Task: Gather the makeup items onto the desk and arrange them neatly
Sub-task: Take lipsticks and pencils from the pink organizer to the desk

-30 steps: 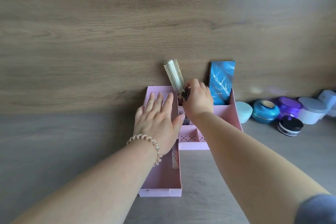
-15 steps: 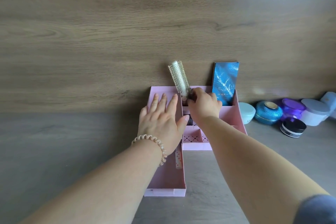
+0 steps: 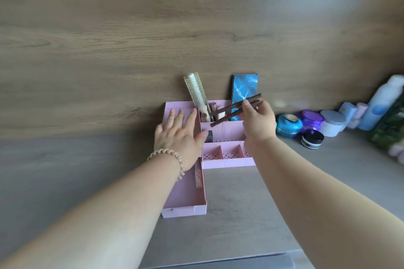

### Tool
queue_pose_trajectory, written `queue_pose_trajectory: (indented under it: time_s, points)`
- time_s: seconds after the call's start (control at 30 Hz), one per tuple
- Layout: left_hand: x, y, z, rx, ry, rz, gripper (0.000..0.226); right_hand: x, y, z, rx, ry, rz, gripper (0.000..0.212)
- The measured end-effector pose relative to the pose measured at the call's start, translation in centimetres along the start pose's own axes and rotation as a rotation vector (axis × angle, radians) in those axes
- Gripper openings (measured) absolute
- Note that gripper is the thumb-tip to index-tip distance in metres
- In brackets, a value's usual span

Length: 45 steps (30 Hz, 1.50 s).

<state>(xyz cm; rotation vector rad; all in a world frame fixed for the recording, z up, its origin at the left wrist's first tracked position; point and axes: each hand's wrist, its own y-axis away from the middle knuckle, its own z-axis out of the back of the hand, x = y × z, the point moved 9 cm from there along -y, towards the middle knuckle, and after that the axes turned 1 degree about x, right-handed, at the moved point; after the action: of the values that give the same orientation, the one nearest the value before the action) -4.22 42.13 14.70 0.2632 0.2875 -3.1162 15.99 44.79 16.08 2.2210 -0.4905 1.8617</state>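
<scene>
A pink organizer (image 3: 227,162) with several compartments stands on the grey desk against the wooden wall. My left hand (image 3: 178,135) lies flat on its left part, fingers spread. My right hand (image 3: 259,121) holds two dark brown makeup pencils (image 3: 231,112) tilted above the back compartments. A white round hairbrush (image 3: 196,91) and some small pink items stand in the back compartment. A blue patterned palette (image 3: 244,88) leans upright at the back right. A pale dotted stick (image 3: 198,178) lies in the open drawer (image 3: 185,212).
To the right along the wall sit a blue ribbed jar (image 3: 288,125), a purple jar (image 3: 311,118), a white jar (image 3: 332,125), a black-lidded tin (image 3: 312,138) and a tall white bottle (image 3: 380,102). Greenery (image 3: 391,129) fills the far right edge.
My right hand has lifted the two dark pencils out of the back compartment and moved right. The left hand stays flat on the organizer. The view has shifted, showing more items on the right.
</scene>
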Motion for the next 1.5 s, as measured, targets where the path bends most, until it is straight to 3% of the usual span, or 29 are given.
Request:
queue_pose_trajectory:
  time_s: [0.1,0.17,0.27,0.4,0.53,0.67,0.83,0.97,1.07,1.3,1.5]
  points:
    - [-0.3,0.7,0.5,0.029,0.049,-0.067,0.069,-0.1,2.8,0.3,0.098,-0.078,-0.082,0.01]
    - [-1.4,2.4,1.7,-0.039,0.131,-0.156,0.072,0.4,5.0,1.0,0.141,-0.095,-0.1,0.011]
    - [-3.8,6.5,3.8,-0.164,0.448,-0.247,0.064,1.3,8.8,2.5,0.177,-0.141,-0.105,0.011]
    - [-6.6,11.7,2.8,0.176,1.084,-0.168,0.017,3.1,15.0,6.2,0.075,-0.11,-0.103,0.015]
    - [-9.4,16.9,4.2,0.333,1.09,-0.319,0.018,5.5,22.0,11.2,-0.131,-0.085,-0.078,0.009]
    - [-14.4,23.5,5.4,0.596,1.124,-0.457,0.034,9.0,30.5,18.1,-0.378,0.001,-0.046,0.034]
    - [-23.0,36.0,7.2,1.022,1.157,-0.655,0.03,13.9,43.1,27.1,-0.616,0.121,0.0,0.005]
    - [-28.0,46.3,9.7,1.195,1.121,-0.84,0.027,16.1,52.8,34.2,-0.853,0.097,0.025,0.013]
    - [-30.3,52.7,10.5,1.263,1.037,-0.932,0.025,16.3,59.9,37.9,-0.978,-0.054,0.027,0.012]
    - [-34.8,67.7,8.8,1.389,1.04,-0.81,0.015,14.5,76.3,46.0,-1.144,-0.204,0.015,0.01]
    - [-37.7,82.8,6.7,1.502,1.037,-0.662,0.011,12.3,89.5,53.1,-1.078,0.05,-0.258,0.012]
